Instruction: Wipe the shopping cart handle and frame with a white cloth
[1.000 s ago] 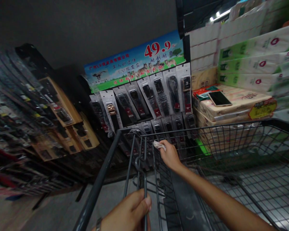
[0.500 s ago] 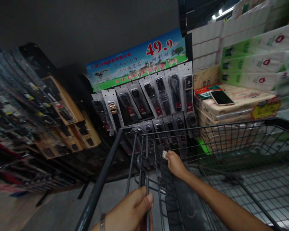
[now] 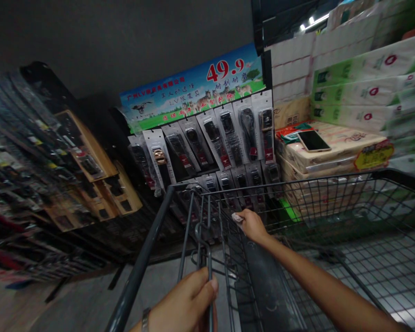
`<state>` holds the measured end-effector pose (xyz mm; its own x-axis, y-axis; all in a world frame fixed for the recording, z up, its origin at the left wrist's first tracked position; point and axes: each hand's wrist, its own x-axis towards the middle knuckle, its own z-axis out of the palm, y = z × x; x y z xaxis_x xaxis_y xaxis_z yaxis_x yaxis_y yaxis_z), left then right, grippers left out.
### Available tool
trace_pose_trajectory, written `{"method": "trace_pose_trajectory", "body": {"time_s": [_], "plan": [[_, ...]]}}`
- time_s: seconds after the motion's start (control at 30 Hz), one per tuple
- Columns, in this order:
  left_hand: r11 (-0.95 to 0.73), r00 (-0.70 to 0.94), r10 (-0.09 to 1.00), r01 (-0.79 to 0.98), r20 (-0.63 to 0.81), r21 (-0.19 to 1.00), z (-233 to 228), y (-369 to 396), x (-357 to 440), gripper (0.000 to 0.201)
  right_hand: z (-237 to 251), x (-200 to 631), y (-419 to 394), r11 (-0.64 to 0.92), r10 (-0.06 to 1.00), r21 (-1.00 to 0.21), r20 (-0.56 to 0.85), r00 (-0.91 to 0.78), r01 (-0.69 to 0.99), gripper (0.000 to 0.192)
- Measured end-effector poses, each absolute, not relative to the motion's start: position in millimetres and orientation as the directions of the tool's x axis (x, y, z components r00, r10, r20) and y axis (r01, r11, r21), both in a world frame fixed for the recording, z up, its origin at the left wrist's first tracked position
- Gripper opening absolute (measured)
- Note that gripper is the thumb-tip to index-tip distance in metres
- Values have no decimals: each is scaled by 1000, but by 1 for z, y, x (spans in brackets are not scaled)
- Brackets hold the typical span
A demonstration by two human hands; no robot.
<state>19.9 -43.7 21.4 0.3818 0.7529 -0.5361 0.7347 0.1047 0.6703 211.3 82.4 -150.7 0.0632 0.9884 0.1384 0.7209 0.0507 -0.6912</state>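
Note:
A dark wire shopping cart (image 3: 335, 186) fills the lower part of the head view. My left hand (image 3: 188, 297), with a band at the wrist, is closed around a metal bar of its frame at the bottom centre. Farther forward, my right hand (image 3: 253, 226) reaches in over the cart and pinches a crumpled white tissue (image 3: 238, 217) against the wire side near the cart's corner. The fingertips of the right hand are partly hidden behind the tissue.
Beyond the cart hang packaged belts (image 3: 212, 133) under a blue price sign (image 3: 193, 92). More belts (image 3: 27, 138) hang at the left beside wooden boxes (image 3: 88, 152). To the right, a phone (image 3: 314, 140) lies on stacked tissue packs (image 3: 335, 159).
My right hand and the tissue have shifted slightly up along the cart's wire side. My left hand keeps its hold on the bar. The whole view has moved a little.

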Motion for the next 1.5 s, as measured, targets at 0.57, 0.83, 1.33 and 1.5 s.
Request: {"method": "trace_pose_trajectory", "body": {"time_s": [0.57, 0.83, 1.33, 1.5], "plan": [[167, 354, 697, 765, -623, 622, 22, -41, 21, 41, -154, 228, 82, 53, 997, -542, 70, -17, 839, 40], [191, 351, 698, 748, -624, 635, 17, -39, 23, 34, -169, 203, 67, 70, 997, -542, 24, -67, 837, 33], [295, 405, 636, 659, -657, 692, 11, -26, 32, 20, -169, 245, 72, 98, 995, -667, 59, -79, 739, 37], [261, 399, 646, 686, -651, 679, 10, -23, 37, 18, -177, 225, 75, 84, 991, -730, 130, 18, 678, 32]]}}
